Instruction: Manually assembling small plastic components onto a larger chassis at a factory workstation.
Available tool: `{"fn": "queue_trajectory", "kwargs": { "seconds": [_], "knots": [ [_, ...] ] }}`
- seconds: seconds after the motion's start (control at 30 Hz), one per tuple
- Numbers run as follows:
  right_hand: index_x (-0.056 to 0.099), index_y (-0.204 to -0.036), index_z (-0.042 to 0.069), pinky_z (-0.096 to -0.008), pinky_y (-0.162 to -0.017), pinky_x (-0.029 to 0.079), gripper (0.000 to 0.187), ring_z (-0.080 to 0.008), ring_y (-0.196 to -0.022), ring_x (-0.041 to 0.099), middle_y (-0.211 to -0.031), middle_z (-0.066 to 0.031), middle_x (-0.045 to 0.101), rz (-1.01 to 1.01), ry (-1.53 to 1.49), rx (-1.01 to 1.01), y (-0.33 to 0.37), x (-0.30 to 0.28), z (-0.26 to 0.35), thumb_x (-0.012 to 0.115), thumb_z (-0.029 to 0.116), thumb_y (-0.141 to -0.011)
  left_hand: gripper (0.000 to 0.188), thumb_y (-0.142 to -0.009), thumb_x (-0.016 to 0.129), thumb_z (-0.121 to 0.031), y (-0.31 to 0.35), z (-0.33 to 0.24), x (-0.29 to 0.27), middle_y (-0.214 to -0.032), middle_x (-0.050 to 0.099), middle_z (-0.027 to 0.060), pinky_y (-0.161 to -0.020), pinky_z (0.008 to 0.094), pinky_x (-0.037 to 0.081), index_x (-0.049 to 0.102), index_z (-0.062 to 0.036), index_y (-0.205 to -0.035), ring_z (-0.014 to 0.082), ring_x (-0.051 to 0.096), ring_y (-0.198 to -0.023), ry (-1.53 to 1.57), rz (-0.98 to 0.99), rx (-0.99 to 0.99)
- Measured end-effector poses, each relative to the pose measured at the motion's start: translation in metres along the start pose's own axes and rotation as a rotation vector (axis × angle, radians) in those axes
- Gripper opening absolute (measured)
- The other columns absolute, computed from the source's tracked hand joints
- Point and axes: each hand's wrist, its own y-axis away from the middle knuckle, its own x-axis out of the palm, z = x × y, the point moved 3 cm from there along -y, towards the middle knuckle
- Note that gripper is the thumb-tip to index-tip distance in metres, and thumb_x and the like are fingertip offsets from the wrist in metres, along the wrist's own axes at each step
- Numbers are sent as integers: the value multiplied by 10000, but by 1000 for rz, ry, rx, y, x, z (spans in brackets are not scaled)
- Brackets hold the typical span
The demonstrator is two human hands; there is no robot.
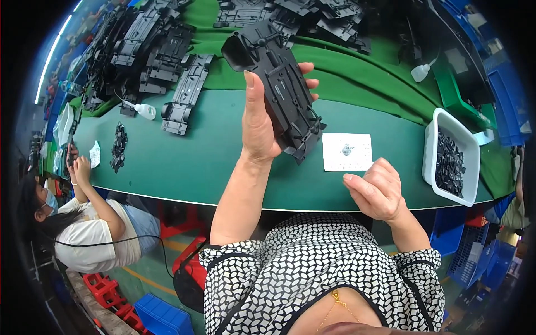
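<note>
My left hand (259, 120) is wrapped round a long black plastic toy car chassis (286, 86). It is held up at a tilt above the green table, thumb on one long side and fingertips showing past the other. My right hand (382, 190) hovers near the table's front edge with its fingers curled and pinched. Whatever it may hold is too small or hidden to make out. Just beyond that hand lies a white sheet (357, 153) with a dark spot in its middle.
A white bin (429, 162) of small black parts stands at the right, beside a green bin (455, 100). More chassis (187, 92) are piled at the back and left. A white squeeze bottle (146, 111) lies near them. At the left edge a masked person (92, 234) works.
</note>
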Motion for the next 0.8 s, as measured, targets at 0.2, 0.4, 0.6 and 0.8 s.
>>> {"fn": "queue_trajectory", "kwargs": {
  "seconds": [0.2,0.4,0.6,0.8],
  "knots": [
    [649,-933,12,-300,-470,323,330,-163,-502,412,-611,1,433,-32,-13,83,6,-6,7,748,-53,-626,878,-859,311,-737,3,0,-5,-1157,572,158,-855,408,540,459,40,-1241,312,601,-1018,323,-135,-154],
    [641,-913,14,-303,-475,308,285,-180,-502,408,-603,-21,444,-61,-50,119,8,-6,11,725,-67,-652,869,-851,304,-743,2,0,-18,-1148,581,166,-900,401,518,504,30,-1195,302,589,-1052,497,-86,-189],
    [637,-895,18,-299,-478,315,269,-179,-501,418,-600,-21,453,-74,-44,111,6,-4,13,728,-64,-655,855,-862,300,-727,0,-2,-23,-1124,594,161,-886,398,524,521,40,-1171,311,595,-1034,520,-25,-170],
    [647,-907,23,-309,-483,341,293,-180,-509,428,-606,-8,455,-60,-21,87,0,-4,11,750,-42,-640,815,-904,234,-680,-3,0,-26,-1195,546,189,-872,429,531,460,22,-1252,347,578,-1058,588,38,-164]
  ]
}}
